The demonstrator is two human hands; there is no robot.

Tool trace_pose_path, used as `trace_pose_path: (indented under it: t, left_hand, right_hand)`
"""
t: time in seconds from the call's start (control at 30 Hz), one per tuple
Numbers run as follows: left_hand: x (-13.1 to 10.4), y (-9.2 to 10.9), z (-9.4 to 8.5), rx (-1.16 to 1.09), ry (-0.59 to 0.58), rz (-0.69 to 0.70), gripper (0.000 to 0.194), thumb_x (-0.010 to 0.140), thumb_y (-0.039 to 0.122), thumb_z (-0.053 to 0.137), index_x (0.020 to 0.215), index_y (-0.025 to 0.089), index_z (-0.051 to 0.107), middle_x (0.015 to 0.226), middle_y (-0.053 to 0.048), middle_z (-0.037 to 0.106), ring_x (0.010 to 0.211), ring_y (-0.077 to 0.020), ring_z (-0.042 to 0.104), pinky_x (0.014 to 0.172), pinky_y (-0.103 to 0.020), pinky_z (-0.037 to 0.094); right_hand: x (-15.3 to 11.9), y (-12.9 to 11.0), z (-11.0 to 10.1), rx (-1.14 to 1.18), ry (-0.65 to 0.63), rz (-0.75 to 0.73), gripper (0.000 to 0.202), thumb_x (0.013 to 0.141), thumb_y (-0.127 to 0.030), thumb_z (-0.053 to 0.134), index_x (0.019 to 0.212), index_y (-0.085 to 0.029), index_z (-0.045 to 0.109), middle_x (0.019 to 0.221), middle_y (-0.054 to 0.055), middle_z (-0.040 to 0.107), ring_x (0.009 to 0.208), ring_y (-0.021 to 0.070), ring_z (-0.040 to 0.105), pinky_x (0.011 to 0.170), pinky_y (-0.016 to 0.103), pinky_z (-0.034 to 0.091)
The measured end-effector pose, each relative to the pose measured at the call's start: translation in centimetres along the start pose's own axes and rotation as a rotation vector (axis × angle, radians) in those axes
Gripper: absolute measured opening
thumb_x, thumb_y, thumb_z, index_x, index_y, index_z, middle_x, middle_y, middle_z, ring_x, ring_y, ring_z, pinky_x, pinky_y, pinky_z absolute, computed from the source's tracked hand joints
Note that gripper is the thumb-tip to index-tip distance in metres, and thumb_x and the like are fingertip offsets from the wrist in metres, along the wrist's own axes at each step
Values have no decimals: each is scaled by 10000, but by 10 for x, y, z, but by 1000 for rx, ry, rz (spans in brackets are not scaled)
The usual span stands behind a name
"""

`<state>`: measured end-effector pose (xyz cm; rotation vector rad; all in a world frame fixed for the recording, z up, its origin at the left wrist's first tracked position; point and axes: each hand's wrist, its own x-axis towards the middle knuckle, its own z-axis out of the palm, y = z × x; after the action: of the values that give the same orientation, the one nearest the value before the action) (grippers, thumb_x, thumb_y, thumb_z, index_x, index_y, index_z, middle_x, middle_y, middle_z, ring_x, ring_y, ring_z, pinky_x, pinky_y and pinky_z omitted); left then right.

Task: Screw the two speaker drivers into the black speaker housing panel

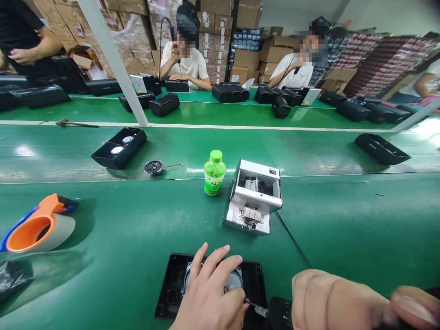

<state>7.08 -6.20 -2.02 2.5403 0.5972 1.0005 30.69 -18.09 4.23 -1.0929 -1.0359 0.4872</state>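
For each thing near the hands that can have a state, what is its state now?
Left hand: open, fingers spread, resting on the speaker.
Right hand: closed around a black tool.
Tool: held, its metal tip at the speaker's edge.
Speaker: seated in the panel.
Panel: lying flat on the table.
Bottle: upright, cap on.
Screw feeder: top open.
Tape dispenser: lying on the table, unused.
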Motion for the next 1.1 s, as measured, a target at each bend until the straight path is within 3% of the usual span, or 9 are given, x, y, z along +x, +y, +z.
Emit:
trace_pose_path:
  t: [0.13, 0.23, 0.3, 0.37, 0.47, 0.6, 0.73, 0.9, 1.1]
  left_hand:
    - [2, -3, 8, 118, 66, 113, 238, 951, 299, 712, 728, 242, 648, 1232, -15, 801, 1328, -254, 668, 1382, -486, 195]
    - [4, -3, 10, 144, 77, 134, 272, 951, 276, 711, 701, 232, 611, 1170, -7, 818, 1282, -249, 693, 1392, -483, 180]
    - [3, -5, 7, 118, 21, 98, 266, 962, 392, 754, 764, 248, 650, 1201, -4, 814, 1288, -248, 693, 1398, -439, 141]
    - [1, -9, 2, 91, -59, 31, 282, 921, 527, 813, 900, 266, 706, 1307, -22, 789, 1343, -266, 670, 1395, -428, 124]
    - [-3, -17, -8, 85, -233, -45, 364, 848, 532, 886, 1062, 286, 726, 1449, -84, 730, 1419, -351, 632, 1340, -595, 265]
    - [3, -20, -19, 86, -495, -92, 452, 872, 509, 879, 1240, 314, 704, 1496, -133, 696, 1430, -428, 625, 1212, -788, 418]
    - [12, -18, -19, 67, -624, -147, 487, 880, 495, 896, 1287, 321, 692, 1512, -115, 675, 1471, -432, 590, 1246, -849, 340]
    - [12, -21, -11, 7, -583, -202, 417, 822, 375, 958, 1158, 292, 726, 1373, -61, 718, 1416, -387, 626, 1284, -799, 318]
    - [12, -23, -12, -1, -570, -179, 507, 741, 320, 1015, 1174, 307, 751, 1365, -40, 718, 1372, -369, 647, 1278, -742, 358]
  right_hand:
    - [17, -13, 26, 34, -11, 55, 500, 916, -764, 690, 935, -272, 773, 606, 34, 615, 608, 291, 675, 582, 461, 638]
    - [23, -21, 41, 109, -161, 133, 536, 969, -770, 619, 890, -269, 792, 604, 45, 659, 590, 278, 693, 584, 441, 645]
    - [26, -24, 46, 165, -342, 185, 591, 1050, -726, 494, 843, -271, 810, 599, 55, 699, 581, 264, 711, 592, 417, 643]
    - [26, -23, 49, 199, -393, 227, 671, 1098, -670, 377, 791, -276, 824, 584, 64, 716, 576, 254, 716, 585, 396, 633]
    - [21, -15, 57, 226, -152, 208, 651, 1123, -557, 323, 801, -301, 828, 540, 49, 688, 509, 235, 671, 515, 374, 599]
    - [11, -4, 72, 196, 125, 13, 316, 1105, -443, 497, 1265, -405, 767, 594, -25, 680, 424, 198, 572, 442, 359, 559]
    - [4, 1, 74, 137, 132, 12, 296, 1072, -495, 576, 1310, -429, 737, 586, -39, 638, 427, 189, 543, 455, 368, 551]
    - [0, 2, 74, 162, 152, 76, 298, 1083, -486, 539, 1323, -436, 709, 633, -36, 659, 473, 196, 585, 495, 380, 570]
    - [9, 1, 71, 143, 89, 94, 274, 1066, -520, 604, 1302, -461, 730, 629, -39, 657, 479, 192, 599, 496, 359, 570]
